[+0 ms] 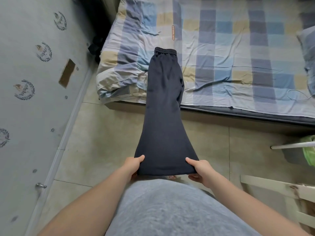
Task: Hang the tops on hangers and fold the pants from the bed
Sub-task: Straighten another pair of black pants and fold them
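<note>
Dark navy pants [163,108], folded lengthwise with one leg laid on the other. The elastic waistband lies at the 12 o'clock end, resting on the bed [238,48]. The legs run off the mattress edge and are held stretched above the tiled floor [105,142] toward 6 o'clock.

The hem end is gripped at both corners. The left hand [132,165] is closed on the corner at 7 o'clock, thumb on top of the cloth and fingers beneath. The right hand [200,169] is closed on the corner at 5 o'clock in the same way. The hem is drawn taut between the two.

No brand or tag can be seen on the pants.

The bed is covered by a checked sheet in blue, grey and tan, creased and bunched at the near left corner. A narrow orange label [173,32] is sewn on the sheet at 12 o'clock, beyond the waistband; capital letters are printed on it but are too small to be read.

The wall [25,150] at 9 o'clock is papered in grey with repeated wreath emblems [44,52]. A script word is set in each, possibly "Voyage", not certain.

A pillow [308,48] is noted at 2 o'clock, a green item [309,150] at 4 o'clock.
</note>
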Motion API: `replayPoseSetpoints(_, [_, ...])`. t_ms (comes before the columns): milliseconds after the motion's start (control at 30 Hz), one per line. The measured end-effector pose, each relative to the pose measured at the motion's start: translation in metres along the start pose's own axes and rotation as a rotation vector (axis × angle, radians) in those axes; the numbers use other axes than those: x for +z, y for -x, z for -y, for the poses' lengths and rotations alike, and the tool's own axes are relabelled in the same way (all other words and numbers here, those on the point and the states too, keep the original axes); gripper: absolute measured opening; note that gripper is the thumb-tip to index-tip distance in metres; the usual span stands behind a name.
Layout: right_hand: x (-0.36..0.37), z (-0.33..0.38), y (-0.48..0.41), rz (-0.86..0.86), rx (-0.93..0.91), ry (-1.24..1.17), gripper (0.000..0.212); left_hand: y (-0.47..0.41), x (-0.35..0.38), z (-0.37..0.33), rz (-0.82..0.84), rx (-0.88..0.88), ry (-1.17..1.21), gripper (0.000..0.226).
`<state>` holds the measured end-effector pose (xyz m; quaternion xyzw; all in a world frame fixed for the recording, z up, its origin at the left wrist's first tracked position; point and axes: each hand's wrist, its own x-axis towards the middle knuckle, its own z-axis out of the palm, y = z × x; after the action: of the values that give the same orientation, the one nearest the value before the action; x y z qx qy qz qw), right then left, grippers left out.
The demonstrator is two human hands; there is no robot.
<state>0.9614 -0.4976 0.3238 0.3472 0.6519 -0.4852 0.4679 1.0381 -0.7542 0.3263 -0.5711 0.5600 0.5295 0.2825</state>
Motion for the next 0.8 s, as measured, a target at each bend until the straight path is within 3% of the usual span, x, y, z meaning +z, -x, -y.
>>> replayPoseSetpoints(400, [0.003, 0.032, 0.003, 0.003, -0.081, -0.128, 0.035, 0.004, -0.008, -0.03, -0.011, 0.011, 0.144, 0.038])
replayPoseSetpoints(567, [0.007, 0.095, -0.009, -0.007, -0.122, -0.169, 0.036, -0.01, -0.009, -0.077, 0.045, 0.006, 0.279, 0.031])
replayPoseSetpoints(800, [0.029, 0.223, -0.052, -0.008, -0.157, -0.195, 0.028, -0.062, -0.013, -0.201, 0.129, -0.022, 0.529, 0.015])
